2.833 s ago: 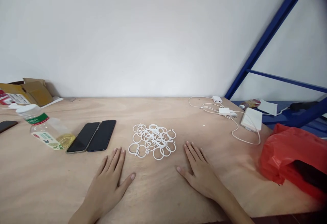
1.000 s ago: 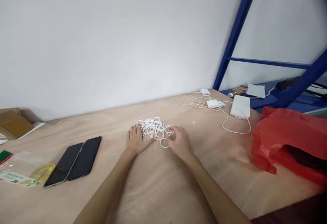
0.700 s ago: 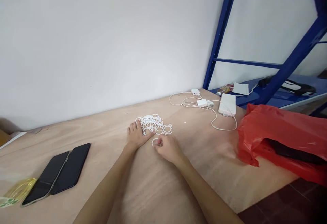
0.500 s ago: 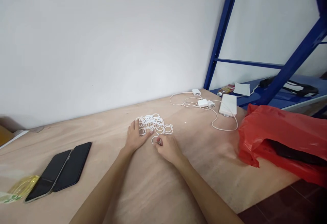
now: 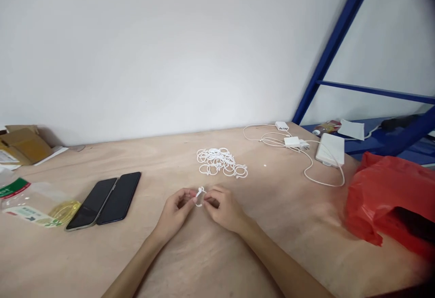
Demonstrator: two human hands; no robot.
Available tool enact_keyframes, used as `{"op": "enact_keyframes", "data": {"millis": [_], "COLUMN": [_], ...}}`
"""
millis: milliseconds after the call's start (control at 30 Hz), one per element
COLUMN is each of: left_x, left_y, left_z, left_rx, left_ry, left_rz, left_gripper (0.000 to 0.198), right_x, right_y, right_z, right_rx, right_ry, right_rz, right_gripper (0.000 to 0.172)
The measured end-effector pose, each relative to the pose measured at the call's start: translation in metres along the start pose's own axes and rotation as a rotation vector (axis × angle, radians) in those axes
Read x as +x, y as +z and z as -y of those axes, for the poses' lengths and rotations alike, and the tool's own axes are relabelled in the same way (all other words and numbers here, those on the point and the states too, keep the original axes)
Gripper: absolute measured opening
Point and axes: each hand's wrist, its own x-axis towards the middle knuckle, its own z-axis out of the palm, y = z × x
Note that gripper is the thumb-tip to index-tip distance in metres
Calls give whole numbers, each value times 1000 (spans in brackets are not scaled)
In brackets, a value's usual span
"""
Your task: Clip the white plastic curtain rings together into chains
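Note:
Between my hands is a white plastic curtain ring (image 5: 200, 190) with a small eyelet at its top, held just over the wooden table (image 5: 190, 261). My left hand (image 5: 174, 212) pinches its left side between thumb and forefinger. On the opposite side, the fingertips of my right hand (image 5: 225, 210) are closed on the ring too, hiding part of it. Just beyond the hands lies a loose pile of similar white rings (image 5: 216, 158), several of them overlapping.
Two dark phones (image 5: 118, 197) lie side by side at left, near a clear plastic jar (image 5: 30, 202) on its side. A cardboard box (image 5: 29, 146) stands farther back. Chargers with white cables (image 5: 291, 142), a white power bank (image 5: 330, 149) and a red plastic bag (image 5: 384, 198) are at right.
My right hand has drawn one ring from the pile toward me. My left hand has left the pile and now grips that ring too. The view has turned left.

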Motion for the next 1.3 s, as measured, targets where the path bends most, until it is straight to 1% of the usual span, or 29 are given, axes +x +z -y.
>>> {"op": "enact_keyframes", "data": {"millis": [67,167,267,333,433,500,533,567,600,633,667,733,767,833,900,967,1000,1133,1300], "left_x": [-4,-6,-7,-7,-7,-7,-7,-6,-6,-6,-6,-7,-8,-10,-11,-12,-12,-13,-15], "left_y": [-1,0,1,0,-1,-2,-3,-3,-3,-3,-3,-2,-2,-1,-2,-2,-3,-2,3], "left_z": [-1,-1,-2,-4,-6,-5,-4,-3,-2,-1,0,0,1,1,1,0,0,-4,-9], "left_rx": [-95,-124,-95,-47,37,118,152,173,177,169,163,177,200,263,316,354,365,373,339], "left_ry": [-16,1,37,75,160,209,225,232,231,225,218,217,228,261,292,313,324,346,309], "left_rz": [23,-10,-92,-142,-203,-285,-331,-359,-364,-342,-301,-240,-239,-274,-306,-311,-310,-288,-264], "left_gripper": [25,24,21,19,16,13,17,25,35,42,43,35,31,25,21,20,20,21,23], "right_x": [3,9,15,18,22,23,23,22,22,22,21,20,20,20,20,21,21,20,19], "right_y": [5,13,18,19,20,20,20,19,18,16,15,13,12,13,15,16,16,16,17], "right_z": [4,11,18,22,26,26,25,25,24,24,23,23,23,23,23,22,22,24,25], "right_rx": [99,240,444,548,635,663,675,689,704,716,723,720,714,722,746,765,769,797,912], "right_ry": [34,120,259,329,351,354,357,360,362,361,358,351,351,370,409,431,427,380,425], "right_rz": [-26,-21,36,58,37,40,56,81,113,141,159,163,155,110,34,-27,-29,65,121], "right_gripper": [7,8,7,12,23,24,25,26,26,27,27,27,27,27,23,19,19,21,19]}}
